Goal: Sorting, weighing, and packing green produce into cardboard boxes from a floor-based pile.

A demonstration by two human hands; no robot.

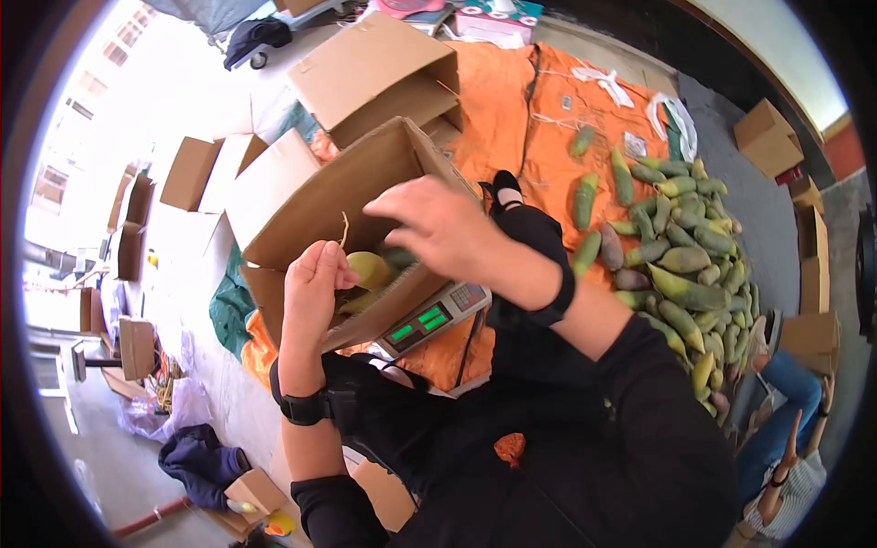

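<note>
An open cardboard box [329, 198] stands on a digital scale [431, 318] with a lit green display. Inside it lie some green radishes [370, 269], partly hidden by my hands. My left hand [316, 274] is at the box's left side, its thumb and fingertips pinched on a thin pale root or string [344, 228]. Slightly blurred, my right hand [438, 226] is over the box's right part with its fingers apart and nothing seen in them.
A large heap of green radishes [685, 260] lies to the right on an orange tarp [493, 103]. Empty cardboard boxes [377, 68] stand ahead and to the left. Another person [788, 438] sits at the lower right. A dark garment [199, 462] lies at the lower left.
</note>
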